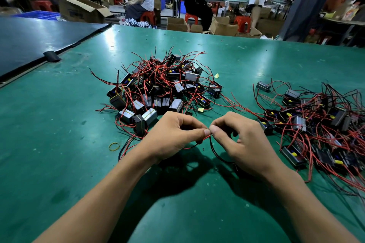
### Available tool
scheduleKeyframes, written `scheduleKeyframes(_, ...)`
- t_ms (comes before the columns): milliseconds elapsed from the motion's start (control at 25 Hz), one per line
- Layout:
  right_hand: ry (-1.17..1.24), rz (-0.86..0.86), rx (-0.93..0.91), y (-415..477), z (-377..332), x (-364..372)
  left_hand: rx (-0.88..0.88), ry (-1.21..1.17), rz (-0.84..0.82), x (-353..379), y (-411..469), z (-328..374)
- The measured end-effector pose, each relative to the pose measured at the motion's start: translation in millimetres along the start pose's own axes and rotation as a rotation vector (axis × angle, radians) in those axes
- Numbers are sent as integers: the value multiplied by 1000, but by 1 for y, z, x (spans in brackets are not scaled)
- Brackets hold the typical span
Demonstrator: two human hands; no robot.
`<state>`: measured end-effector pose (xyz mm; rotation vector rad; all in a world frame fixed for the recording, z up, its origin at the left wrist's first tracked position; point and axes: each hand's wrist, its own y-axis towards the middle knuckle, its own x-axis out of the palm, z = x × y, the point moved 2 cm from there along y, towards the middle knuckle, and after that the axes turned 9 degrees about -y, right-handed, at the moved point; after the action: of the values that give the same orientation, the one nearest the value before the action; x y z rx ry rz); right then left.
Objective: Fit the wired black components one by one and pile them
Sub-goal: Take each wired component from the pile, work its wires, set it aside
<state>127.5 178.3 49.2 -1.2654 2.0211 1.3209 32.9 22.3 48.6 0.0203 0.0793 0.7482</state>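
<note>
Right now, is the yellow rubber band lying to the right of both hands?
No, the yellow rubber band lies on the table left of the left hand.

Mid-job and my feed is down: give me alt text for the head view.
Both hands, left hand and right hand, pinch the end of a red wire where their fingertips meet, above the green table, with a black wire looping under the right hand. A central pile of wired black components lies beyond them, and a second pile spreads at right.
</note>
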Motion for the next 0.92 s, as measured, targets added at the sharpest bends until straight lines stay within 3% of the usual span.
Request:
scheduleKeyframes(320,178,-50,235,-1,-5,0,37,83,44,0,-1,3)
scheduleKeyframes(560,429,-211,399,-1,7,1,57,108,53,1,0,0)
scheduleKeyframes(720,330,-141,291,-2,11,-5,57,84,55,0,2,-3)
scheduleKeyframes(920,115,16,-35,-1,6,-7,27,64,36,1,3,-3)
